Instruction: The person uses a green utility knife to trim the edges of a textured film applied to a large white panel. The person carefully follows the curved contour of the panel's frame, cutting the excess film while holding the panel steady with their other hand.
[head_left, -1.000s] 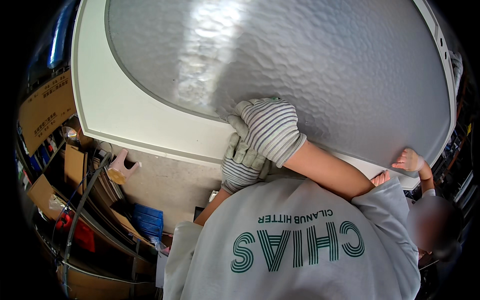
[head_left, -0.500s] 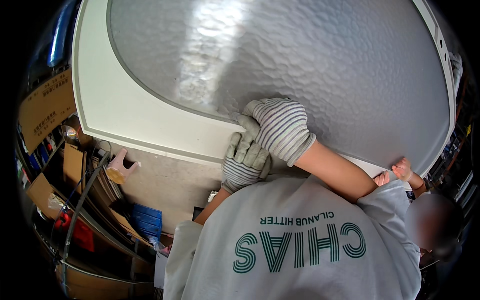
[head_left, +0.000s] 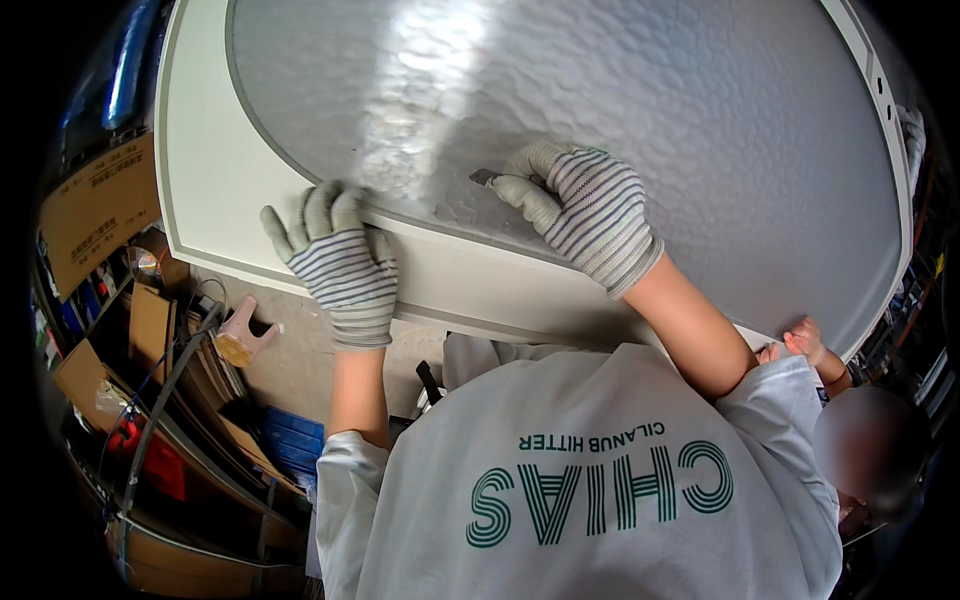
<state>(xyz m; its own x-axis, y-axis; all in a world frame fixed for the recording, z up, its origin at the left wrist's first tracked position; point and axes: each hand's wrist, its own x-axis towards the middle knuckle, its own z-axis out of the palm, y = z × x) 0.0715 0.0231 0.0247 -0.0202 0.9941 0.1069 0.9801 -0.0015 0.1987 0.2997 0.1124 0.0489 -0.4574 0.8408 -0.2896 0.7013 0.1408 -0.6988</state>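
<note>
A large pane of rippled glass (head_left: pixel 700 130) sits in a cream-white frame (head_left: pixel 205 165) with a curved inner edge. My right hand (head_left: pixel 585 210), in a striped grey glove, is closed around a small dark blade (head_left: pixel 483 177); only its flat tip shows past the fingers, over the glass just beyond the near frame edge. What the palm hides I cannot see. My left hand (head_left: pixel 338 260), gloved alike, rests with fingers spread on the frame's near-left part, fingertips beside the glass edge. Small crumpled bits (head_left: pixel 455 212) lie on the glass near the blade.
Another person's bare hands (head_left: pixel 803 340) touch the frame's near-right edge. At left stand a pink stool (head_left: pixel 243 332), a cardboard sheet (head_left: pixel 100 215), blue folded material (head_left: pixel 293 437) and a metal bar (head_left: pixel 150 430) among stacked boards.
My left hand has moved away from the right, leftward along the frame, and its fingers have spread. My right hand has shifted slightly up over the glass, and the blade now shows.
</note>
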